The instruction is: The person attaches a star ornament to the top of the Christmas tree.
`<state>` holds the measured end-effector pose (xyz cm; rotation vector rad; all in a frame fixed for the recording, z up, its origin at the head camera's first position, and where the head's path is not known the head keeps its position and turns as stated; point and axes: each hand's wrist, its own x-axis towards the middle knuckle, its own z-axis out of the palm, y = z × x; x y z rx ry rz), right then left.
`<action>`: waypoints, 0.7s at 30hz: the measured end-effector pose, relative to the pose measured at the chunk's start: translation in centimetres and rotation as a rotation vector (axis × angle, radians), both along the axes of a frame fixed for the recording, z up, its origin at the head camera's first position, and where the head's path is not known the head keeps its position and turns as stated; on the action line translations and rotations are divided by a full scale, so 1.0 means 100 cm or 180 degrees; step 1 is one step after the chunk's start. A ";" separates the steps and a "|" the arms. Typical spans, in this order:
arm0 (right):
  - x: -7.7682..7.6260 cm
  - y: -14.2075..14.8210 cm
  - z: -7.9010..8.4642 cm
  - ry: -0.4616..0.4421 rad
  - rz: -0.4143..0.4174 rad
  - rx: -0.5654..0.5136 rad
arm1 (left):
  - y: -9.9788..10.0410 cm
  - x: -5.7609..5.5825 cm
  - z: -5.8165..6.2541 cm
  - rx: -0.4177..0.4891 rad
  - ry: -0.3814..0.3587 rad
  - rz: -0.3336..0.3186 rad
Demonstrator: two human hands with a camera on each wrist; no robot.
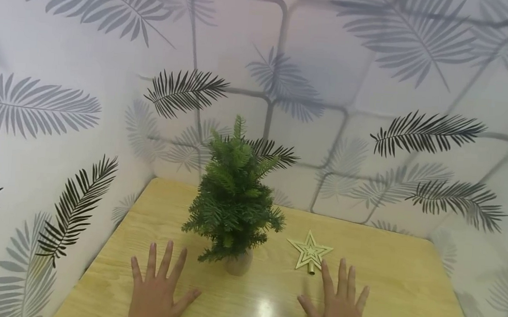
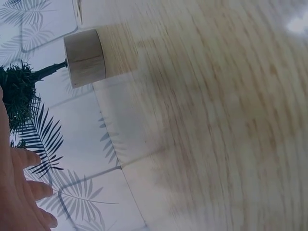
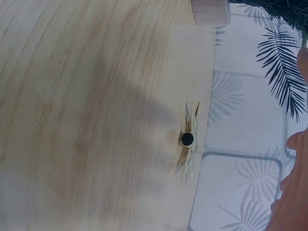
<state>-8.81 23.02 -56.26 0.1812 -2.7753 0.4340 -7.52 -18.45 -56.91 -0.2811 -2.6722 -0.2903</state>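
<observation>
A small artificial Christmas tree (image 1: 234, 201) stands upright on the table on a round wooden base (image 1: 239, 263). To its right lies a gold star tree topper (image 1: 311, 251), its short hollow socket toward the front edge. My left hand (image 1: 156, 288), fingers spread, is in front and left of the tree and holds nothing. My right hand (image 1: 340, 304) is spread as well, its index fingertip right beside the star in the head view. Fingertips (image 2: 41, 190) show at the left edge of the left wrist view, the base (image 2: 84, 57) above them.
The yellow wood-grain table (image 1: 403, 284) sits in a corner. Pale walls (image 1: 312, 70) printed with dark and grey leaves rise right behind it and along both sides. A bright glare spot lies on the table between the hands.
</observation>
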 end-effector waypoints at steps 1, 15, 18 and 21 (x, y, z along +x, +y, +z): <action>0.000 0.001 -0.001 -0.0001 0.0008 -0.0028 | 0.001 0.001 0.000 -0.0003 -0.0001 0.0000; 0.003 0.000 -0.003 -0.0069 0.0080 -0.0231 | 0.007 0.005 0.004 0.0065 0.0001 0.0044; 0.002 -0.001 -0.002 -0.0163 0.0131 -0.0224 | 0.012 0.007 0.006 0.0162 -0.0044 0.0018; 0.002 -0.001 -0.003 -0.0262 0.0156 -0.0236 | 0.018 0.008 0.011 0.0259 -0.0080 0.0003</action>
